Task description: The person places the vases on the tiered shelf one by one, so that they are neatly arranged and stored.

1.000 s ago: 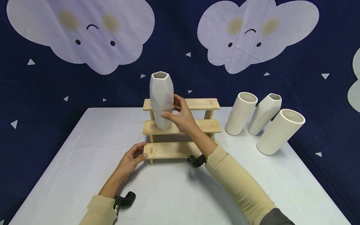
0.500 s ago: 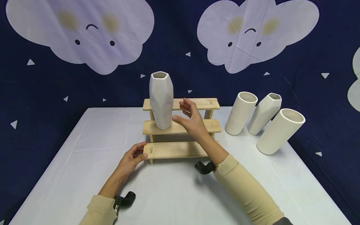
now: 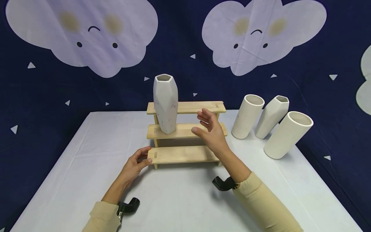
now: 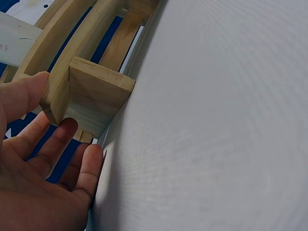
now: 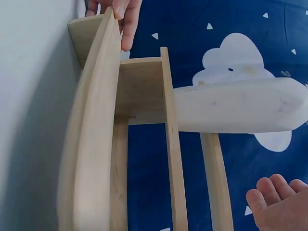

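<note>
A three-step wooden shelf (image 3: 185,154) stands on the white table. On the left part of its middle step, a white faceted vase (image 3: 166,103) stands upright. My left hand (image 3: 134,164) pinches the left end of the bottom step, thumb on top and fingers below, as the left wrist view shows at the board's end (image 4: 57,96). My right hand (image 3: 213,133) is in the air over the shelf's right side, fingers apart and holding nothing. In the right wrist view the right hand (image 5: 281,199) is apart from the vase (image 5: 236,106).
To the right of the shelf stand a ribbed white vase (image 3: 247,117), a second faceted vase (image 3: 272,117) and a wider white vase (image 3: 288,135), close together. Behind the table (image 3: 72,187) hangs a dark blue cloth (image 3: 179,38) with clouds.
My right hand has let go of the faceted vase and moved right and a little toward me. The vase stays on the middle step. My left hand has not moved.
</note>
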`<state>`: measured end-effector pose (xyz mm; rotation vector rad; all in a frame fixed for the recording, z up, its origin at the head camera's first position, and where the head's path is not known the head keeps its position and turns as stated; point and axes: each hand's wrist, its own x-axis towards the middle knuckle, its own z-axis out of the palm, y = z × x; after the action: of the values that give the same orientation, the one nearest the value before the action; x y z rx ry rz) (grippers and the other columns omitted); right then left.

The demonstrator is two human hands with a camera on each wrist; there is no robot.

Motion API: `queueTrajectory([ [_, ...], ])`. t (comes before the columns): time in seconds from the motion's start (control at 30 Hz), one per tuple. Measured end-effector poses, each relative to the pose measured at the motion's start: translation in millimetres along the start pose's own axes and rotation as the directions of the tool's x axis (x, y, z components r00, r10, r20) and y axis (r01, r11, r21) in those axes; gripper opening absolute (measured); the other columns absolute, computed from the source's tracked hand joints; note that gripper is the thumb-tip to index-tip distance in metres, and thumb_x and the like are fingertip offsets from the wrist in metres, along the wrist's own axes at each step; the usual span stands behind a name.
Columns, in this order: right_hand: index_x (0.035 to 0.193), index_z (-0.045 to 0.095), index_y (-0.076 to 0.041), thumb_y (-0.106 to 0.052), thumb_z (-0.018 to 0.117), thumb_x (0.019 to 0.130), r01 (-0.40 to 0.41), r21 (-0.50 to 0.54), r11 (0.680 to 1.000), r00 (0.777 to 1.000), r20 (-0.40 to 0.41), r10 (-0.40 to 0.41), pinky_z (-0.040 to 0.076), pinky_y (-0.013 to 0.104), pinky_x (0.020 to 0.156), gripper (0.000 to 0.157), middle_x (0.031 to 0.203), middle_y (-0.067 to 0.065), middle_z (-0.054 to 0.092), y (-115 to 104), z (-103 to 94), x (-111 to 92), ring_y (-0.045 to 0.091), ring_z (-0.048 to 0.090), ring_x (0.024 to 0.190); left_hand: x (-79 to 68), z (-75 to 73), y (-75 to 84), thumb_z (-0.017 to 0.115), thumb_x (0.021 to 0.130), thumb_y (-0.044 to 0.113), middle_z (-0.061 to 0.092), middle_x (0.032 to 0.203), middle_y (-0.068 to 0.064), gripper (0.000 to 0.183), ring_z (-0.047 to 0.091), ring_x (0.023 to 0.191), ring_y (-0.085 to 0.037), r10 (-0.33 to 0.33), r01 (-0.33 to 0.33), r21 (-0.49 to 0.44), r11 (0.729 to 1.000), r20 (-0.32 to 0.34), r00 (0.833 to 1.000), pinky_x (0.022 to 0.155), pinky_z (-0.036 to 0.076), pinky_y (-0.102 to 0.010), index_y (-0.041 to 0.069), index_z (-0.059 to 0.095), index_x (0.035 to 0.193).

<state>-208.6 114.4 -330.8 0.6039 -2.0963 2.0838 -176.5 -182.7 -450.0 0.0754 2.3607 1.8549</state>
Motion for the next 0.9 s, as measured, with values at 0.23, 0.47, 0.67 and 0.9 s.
queueTrajectory([
  [0.23,0.144,0.029,-0.006,-0.005,0.073,0.08,0.03,-0.004,1.0,0.999,-0.04,-0.031,0.028,0.04,0.113,0.078,0.142,0.016,0.041,1.6,-10.3,-17.1,0.026,0.039,0.133,-0.2,-0.2,-0.9,0.064,0.089,0.018,0.046,0.134,-0.013,0.055,0.046,0.12,-0.029,0.0,0.0,-0.009,1.0,0.002,1.0,0.087,0.043,-0.025,0.015,0.042,0.14],
  [0.47,0.144,0.028,-0.006,-0.006,0.073,0.08,0.034,-0.045,0.998,0.998,-0.045,-0.036,0.031,0.029,0.111,0.078,0.143,0.015,0.04,2.2,-22.0,-36.7,0.022,0.039,0.133,-0.5,-0.7,-0.9,0.064,0.089,0.018,0.046,0.134,-0.013,0.055,0.046,0.12,-0.029,0.0,0.0,-0.007,1.0,0.003,1.0,0.088,0.042,-0.026,0.015,0.042,0.14],
  [0.67,0.144,0.027,0.001,0.004,0.069,0.08,0.067,-0.055,0.996,0.995,-0.072,-0.071,0.032,0.023,0.109,0.077,0.141,0.021,0.039,7.2,-30.2,-53.0,0.02,0.042,0.13,-0.1,-1.3,-1.3,0.065,0.089,0.019,0.046,0.134,-0.014,0.056,0.046,0.12,-0.03,0.008,-0.008,0.001,1.0,0.004,1.0,0.088,0.042,-0.025,0.014,0.042,0.14],
  [0.9,0.143,0.026,0.002,0.009,0.066,0.08,0.066,-0.084,0.994,0.991,-0.11,-0.075,0.033,0.019,0.107,0.075,0.14,0.022,0.038,11.1,-42.5,-70.3,0.018,0.042,0.13,0.6,-1.1,-1.6,0.065,0.089,0.02,0.047,0.134,-0.013,0.056,0.046,0.12,-0.029,0.006,-0.006,0.007,1.0,-0.002,1.0,0.089,0.041,-0.027,0.014,0.042,0.14],
])
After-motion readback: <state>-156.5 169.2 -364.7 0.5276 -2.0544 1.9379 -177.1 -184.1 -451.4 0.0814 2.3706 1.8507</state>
